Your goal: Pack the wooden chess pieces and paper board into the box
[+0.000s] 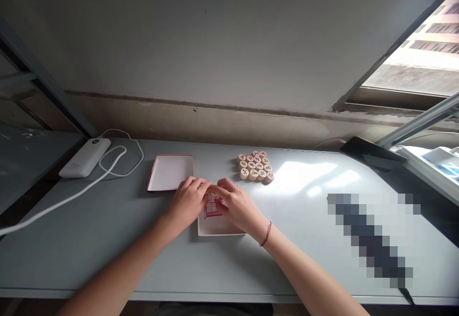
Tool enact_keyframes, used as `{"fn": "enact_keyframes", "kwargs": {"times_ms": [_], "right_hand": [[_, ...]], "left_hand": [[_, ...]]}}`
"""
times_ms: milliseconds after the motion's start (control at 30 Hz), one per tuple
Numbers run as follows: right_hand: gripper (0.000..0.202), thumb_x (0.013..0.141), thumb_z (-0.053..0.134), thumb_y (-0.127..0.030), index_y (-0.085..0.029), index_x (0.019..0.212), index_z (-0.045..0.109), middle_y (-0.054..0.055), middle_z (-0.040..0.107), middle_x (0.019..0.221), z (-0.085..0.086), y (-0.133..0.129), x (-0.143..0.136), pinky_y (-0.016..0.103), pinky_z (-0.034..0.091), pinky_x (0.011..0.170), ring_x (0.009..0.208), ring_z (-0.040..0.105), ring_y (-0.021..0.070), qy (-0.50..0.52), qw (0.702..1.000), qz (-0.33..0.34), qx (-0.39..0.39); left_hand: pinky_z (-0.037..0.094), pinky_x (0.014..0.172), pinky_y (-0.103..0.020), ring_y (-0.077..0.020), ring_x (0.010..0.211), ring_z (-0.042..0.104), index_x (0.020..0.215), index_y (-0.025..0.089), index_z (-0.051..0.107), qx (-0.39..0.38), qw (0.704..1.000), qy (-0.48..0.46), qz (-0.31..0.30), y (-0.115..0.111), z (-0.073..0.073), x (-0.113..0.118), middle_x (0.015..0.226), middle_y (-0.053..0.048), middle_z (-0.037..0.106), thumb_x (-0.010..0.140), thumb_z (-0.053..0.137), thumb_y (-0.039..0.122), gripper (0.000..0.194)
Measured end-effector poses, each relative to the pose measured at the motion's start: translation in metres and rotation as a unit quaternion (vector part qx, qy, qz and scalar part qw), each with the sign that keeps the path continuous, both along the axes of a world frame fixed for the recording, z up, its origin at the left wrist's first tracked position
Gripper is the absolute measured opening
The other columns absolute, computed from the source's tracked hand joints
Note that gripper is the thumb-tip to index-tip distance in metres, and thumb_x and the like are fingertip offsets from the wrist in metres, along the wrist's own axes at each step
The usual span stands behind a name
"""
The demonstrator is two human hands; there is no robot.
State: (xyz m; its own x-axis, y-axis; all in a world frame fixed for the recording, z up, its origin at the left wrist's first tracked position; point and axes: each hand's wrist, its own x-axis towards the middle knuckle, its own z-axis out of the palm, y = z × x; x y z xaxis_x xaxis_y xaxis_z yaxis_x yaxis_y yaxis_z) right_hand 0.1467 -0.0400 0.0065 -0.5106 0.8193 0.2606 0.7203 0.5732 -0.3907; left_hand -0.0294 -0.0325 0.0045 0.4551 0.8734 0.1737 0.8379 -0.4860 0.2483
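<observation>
In the head view, we observe a grey desk (172, 268) with an open box (222, 229) at the middle of its width, set between the far and near edges. We locate the left hand (189, 202) at the far left corner of the box, fingers bent inward over the rim. We locate the right hand (241, 205) over the right half of the box, thumb parted narrowly from the curved fingers; a red band (266, 234) circles its wrist. Between the fingertips of both hands, at the far rim of the box, we see a pale round piece (214, 193); we cannot tell which hand, if either, grips it. On the box floor we note a printed red grid (212, 209), partly covered by the hands. A shallow tray (172, 173) lies just beyond the left hand. Toward the far edge of the desk, right of centre, we find a cluster of stacked round pieces (255, 165), red-marked behind and black-marked in front. Near the far left corner of the desk, we identify a white power bank (86, 157) with a white cable (68, 201); near the far right corner, a black phone (373, 153).
</observation>
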Motion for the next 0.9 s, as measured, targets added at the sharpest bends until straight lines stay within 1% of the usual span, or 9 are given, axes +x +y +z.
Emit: {"fn": "enact_keyframes", "kwargs": {"times_ms": [100,200,300,400,467,600,733,833,900], "right_hand": [[0.025,0.088,0.047,-0.008,-0.021,0.106,0.059,0.008,0.060,0.101,-0.003,0.001,0.000,0.031,0.051,0.068,0.078,0.058,0.0181,0.005,1.000,-0.011,0.016],[0.018,0.091,0.047,-0.012,-0.020,0.099,0.060,0.009,0.062,0.101,-0.005,0.003,0.000,0.034,0.050,0.073,0.083,0.056,0.0207,-0.009,0.999,-0.006,0.042],[0.015,0.090,0.051,-0.014,-0.020,0.101,0.060,0.010,0.061,0.107,-0.007,0.004,0.002,0.036,0.048,0.077,0.089,0.054,0.0230,-0.029,0.998,-0.014,0.062],[0.015,0.087,0.055,-0.017,-0.021,0.102,0.060,0.010,0.060,0.115,-0.009,0.005,0.003,0.039,0.044,0.081,0.099,0.052,0.0260,-0.037,0.995,-0.039,0.083],[0.015,0.087,0.056,-0.018,-0.022,0.101,0.060,0.009,0.061,0.116,-0.010,0.005,0.003,0.039,0.041,0.084,0.104,0.051,0.0264,-0.033,0.994,-0.051,0.090],[0.012,0.088,0.055,-0.018,-0.022,0.099,0.059,0.005,0.064,0.109,-0.011,0.004,0.002,0.037,0.038,0.086,0.094,0.055,0.0215,-0.010,0.997,-0.053,0.062],[0.009,0.088,0.055,-0.017,-0.022,0.096,0.058,0.005,0.065,0.107,-0.010,0.004,0.002,0.035,0.038,0.085,0.091,0.056,0.0206,0.012,0.998,-0.052,0.032],[0.013,0.083,0.058,-0.014,-0.021,0.094,0.057,0.006,0.064,0.105,-0.010,0.004,0.001,0.035,0.039,0.083,0.090,0.055,0.0211,0.026,0.998,-0.053,0.010],[0.017,0.081,0.058,-0.011,-0.021,0.094,0.056,0.006,0.064,0.104,-0.010,0.004,0.000,0.034,0.040,0.082,0.090,0.055,0.0211,0.034,0.998,-0.056,-0.006]], "left_hand": [[0.041,0.082,-0.035,-0.0226,0.100,0.054,0.113,0.023,0.061,0.001,1.000,0.002,-0.008,0.002,0.001,-0.001,0.108,-0.005,0.066,0.087,0.045,0.007,0.035],[0.039,0.084,-0.036,-0.0226,0.102,0.055,0.113,0.024,0.060,-0.004,1.000,0.007,-0.018,0.004,0.004,-0.003,0.109,-0.004,0.066,0.088,0.048,0.009,0.032],[0.039,0.085,-0.036,-0.0220,0.103,0.056,0.118,0.023,0.057,-0.019,0.999,-0.002,-0.033,0.007,0.005,-0.007,0.112,-0.005,0.065,0.092,0.049,0.020,0.027],[0.039,0.085,-0.034,-0.0215,0.105,0.056,0.124,0.022,0.053,-0.020,0.999,-0.009,-0.039,0.010,0.002,-0.013,0.115,-0.007,0.063,0.098,0.041,0.032,0.030],[0.039,0.084,-0.034,-0.0209,0.104,0.057,0.125,0.022,0.052,-0.007,0.999,-0.008,-0.039,0.012,0.000,-0.016,0.115,-0.007,0.063,0.100,0.036,0.034,0.032],[0.038,0.085,-0.037,-0.0207,0.099,0.059,0.119,0.022,0.057,0.025,0.999,0.004,-0.039,0.015,-0.001,-0.018,0.109,-0.005,0.066,0.101,0.034,0.032,0.031],[0.039,0.090,-0.042,-0.0248,0.106,0.055,0.118,0.019,0.058,0.069,0.996,-0.009,-0.060,0.012,0.003,-0.012,0.111,-0.008,0.066,0.092,0.049,0.027,0.028],[0.043,0.090,-0.041,-0.0262,0.108,0.054,0.124,0.017,0.055,0.049,0.995,-0.026,-0.083,0.011,0.005,-0.006,0.116,-0.009,0.063,0.081,0.057,0.018,0.043],[0.045,0.090,-0.040,-0.0260,0.107,0.054,0.123,0.016,0.054,0.026,0.994,-0.040,-0.093,0.011,0.005,-0.002,0.117,-0.009,0.063,0.078,0.058,0.013,0.046]]}}
